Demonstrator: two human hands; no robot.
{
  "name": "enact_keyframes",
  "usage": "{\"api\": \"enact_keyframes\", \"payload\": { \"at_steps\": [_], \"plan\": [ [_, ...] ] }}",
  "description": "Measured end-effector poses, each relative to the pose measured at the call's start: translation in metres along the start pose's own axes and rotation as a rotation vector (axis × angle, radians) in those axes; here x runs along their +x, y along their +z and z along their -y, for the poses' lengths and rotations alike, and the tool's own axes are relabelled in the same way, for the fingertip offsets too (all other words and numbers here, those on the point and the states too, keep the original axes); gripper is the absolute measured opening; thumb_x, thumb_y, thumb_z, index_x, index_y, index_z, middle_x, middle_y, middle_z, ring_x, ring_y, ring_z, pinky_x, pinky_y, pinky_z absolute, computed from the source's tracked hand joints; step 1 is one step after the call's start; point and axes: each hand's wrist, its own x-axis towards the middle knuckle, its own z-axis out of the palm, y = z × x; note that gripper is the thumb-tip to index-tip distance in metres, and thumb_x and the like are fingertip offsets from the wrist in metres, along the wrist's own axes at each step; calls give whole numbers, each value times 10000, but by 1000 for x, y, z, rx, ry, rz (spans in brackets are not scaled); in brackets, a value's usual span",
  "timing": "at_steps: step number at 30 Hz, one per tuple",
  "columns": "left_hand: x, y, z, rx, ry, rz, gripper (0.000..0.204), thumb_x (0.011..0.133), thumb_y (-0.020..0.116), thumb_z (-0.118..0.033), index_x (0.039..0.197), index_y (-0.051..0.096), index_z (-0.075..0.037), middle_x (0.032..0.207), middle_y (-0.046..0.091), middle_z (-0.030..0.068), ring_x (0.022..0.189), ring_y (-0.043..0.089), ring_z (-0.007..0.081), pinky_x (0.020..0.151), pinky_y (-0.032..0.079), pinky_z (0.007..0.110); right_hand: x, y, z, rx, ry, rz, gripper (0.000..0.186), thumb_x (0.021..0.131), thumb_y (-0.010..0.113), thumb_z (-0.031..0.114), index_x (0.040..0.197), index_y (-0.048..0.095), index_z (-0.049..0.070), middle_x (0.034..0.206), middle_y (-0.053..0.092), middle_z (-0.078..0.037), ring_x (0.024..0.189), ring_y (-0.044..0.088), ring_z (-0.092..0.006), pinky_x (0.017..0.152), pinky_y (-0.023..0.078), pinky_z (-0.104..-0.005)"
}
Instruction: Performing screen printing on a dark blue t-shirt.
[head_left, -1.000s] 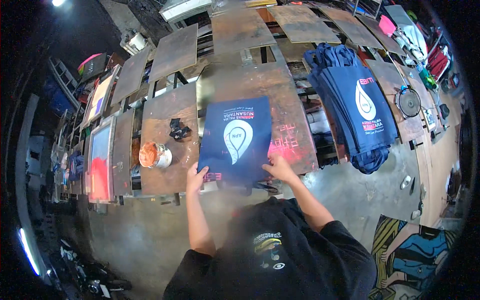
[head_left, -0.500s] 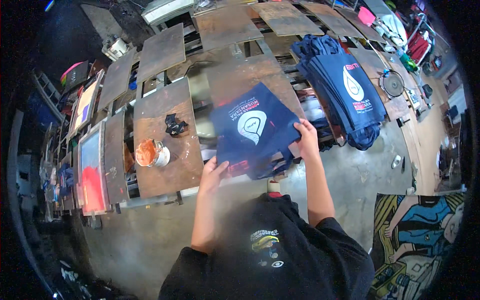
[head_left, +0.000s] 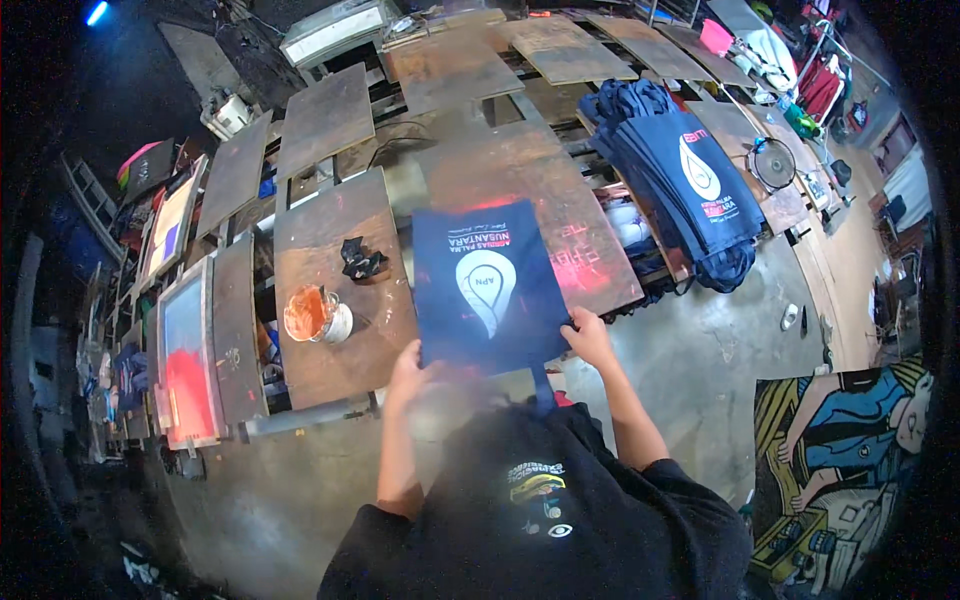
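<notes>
Head view: a navy printed bag (head_left: 488,290) extends directly forward from the hands, above the near part of the brown tabletop (head_left: 515,160), its slightly longer axis pointing away from the wearer. The left hand (head_left: 405,375) and right hand (head_left: 590,340) pinch opposite edges close to its near corners, neither clearly nearer. Haze blurs the near edge and left fingertips; the bag's underside is hidden.

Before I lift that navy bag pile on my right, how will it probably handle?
The navy pile is probably floppy, since its near end sags in folds. It may be fairly heavy, with many layers visible. Those layers could slide apart, as no tie shows.
</notes>
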Motion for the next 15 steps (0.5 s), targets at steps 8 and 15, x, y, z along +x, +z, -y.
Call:
{"api": "enact_keyframes", "payload": {
  "at_steps": [8,15],
  "plan": [
    [48,40,67,-50,94,-221,385,847,644,64,1216,544,22,1102,648,74,1013,612,154,920,471,300,36,1,-5,-166,-163,-273,196,806,682,141,917,627,-12,844,667,-239,816,666,-404,707,516,-455],
    [69,56,86,108,215,-329,392,847,664,14,1214,527,6,1095,640,100,1014,620,183,900,490,324,45,-3,-34,-204,-107,-262,272,798,732,180,947,615,-16,864,671,-228,845,650,-436,731,509,-492]
  ]
}}
